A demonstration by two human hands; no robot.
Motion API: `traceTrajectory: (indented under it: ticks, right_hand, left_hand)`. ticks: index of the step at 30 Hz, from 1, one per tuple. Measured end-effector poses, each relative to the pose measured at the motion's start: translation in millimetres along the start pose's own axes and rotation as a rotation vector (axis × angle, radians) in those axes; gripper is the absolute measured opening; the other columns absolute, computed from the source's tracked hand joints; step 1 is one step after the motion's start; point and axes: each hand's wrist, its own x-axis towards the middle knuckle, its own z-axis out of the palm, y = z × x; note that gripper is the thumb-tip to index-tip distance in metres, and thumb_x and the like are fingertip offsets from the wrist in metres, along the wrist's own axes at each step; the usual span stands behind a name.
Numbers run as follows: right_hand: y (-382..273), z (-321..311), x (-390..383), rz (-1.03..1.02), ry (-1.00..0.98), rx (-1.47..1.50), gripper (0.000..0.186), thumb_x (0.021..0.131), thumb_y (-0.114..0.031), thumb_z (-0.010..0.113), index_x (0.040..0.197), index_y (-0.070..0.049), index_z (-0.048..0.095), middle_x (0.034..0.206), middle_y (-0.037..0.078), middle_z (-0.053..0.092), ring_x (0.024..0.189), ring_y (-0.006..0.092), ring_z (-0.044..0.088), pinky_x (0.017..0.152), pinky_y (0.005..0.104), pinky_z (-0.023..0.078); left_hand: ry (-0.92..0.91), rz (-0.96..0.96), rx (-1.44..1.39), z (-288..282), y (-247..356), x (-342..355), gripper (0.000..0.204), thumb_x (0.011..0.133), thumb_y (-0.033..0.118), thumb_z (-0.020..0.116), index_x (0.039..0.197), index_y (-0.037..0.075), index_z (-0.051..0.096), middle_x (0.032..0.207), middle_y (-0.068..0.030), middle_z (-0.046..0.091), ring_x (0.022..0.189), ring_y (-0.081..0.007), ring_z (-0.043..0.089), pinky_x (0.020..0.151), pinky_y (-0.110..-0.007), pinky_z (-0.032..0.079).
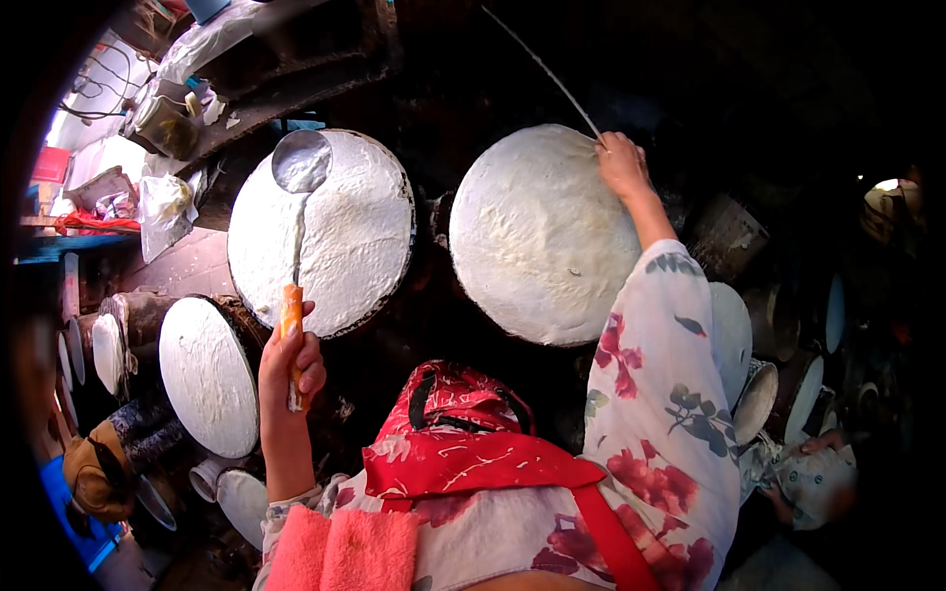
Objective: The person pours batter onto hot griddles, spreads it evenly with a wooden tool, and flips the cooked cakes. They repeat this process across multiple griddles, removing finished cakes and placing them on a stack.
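My left hand [292,366] is closed around the orange handle of a ladle [292,307]. The ladle's round bowl lies over the upper part of a large round surface [360,236] with an uneven white coating, and white stuff sits in the bowl. To the right is a second large round surface [542,246], off-white and smoother. At its upper right edge my right hand [623,165] is closed on a thin pale stick [542,64], which runs up and left from my fingers. My right forearm passes over that surface's right edge.
More white-topped round things [209,376] stand at the left, with others [731,340] at the right. A jar [168,126] and a clear plastic bag [168,209] are at the upper left. A person in brown [103,473] seems to be at the lower left. Much of the background is dark.
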Motion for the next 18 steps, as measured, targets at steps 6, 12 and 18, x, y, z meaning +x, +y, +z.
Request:
traceTrajectory:
  ticks: [6,12,18]
  right_hand:
    - [-42,-124,-83,-0.061,0.192,0.35,0.017,0.09,-0.019,0.053,0.095,-0.005,0.058,0.09,0.017,0.064,0.086,0.0378,0.06,0.071,0.0417,0.048]
    - [-60,-216,-233,0.086,0.425,0.566,0.016,0.095,-0.016,0.053,0.1,-0.002,0.06,0.08,0.01,0.065,0.077,0.0183,0.066,0.068,0.0304,0.05]
    - [-2,-307,-441,0.559,0.701,0.28,0.035,0.093,-0.029,0.058,0.113,0.0,0.057,0.098,0.007,0.062,0.092,0.0141,0.057,0.085,0.0271,0.042]
  left_hand:
    - [-0.078,-0.012,0.033,5,10,11,0.044,0.093,0.026,0.053,0.129,0.004,0.04,0.06,0.0014,0.039,0.037,-0.0058,0.037,0.034,-0.019,0.03]
    - [-0.188,-0.042,0.072,26,3,16,0.042,0.092,0.023,0.054,0.127,0.003,0.042,0.061,0.001,0.04,0.037,-0.0063,0.037,0.035,-0.018,0.03]
    - [-0.325,-0.206,0.045,77,-39,-11,0.041,0.095,0.019,0.049,0.132,0.003,0.039,0.058,0.0045,0.029,0.038,-0.005,0.027,0.034,-0.018,0.024]
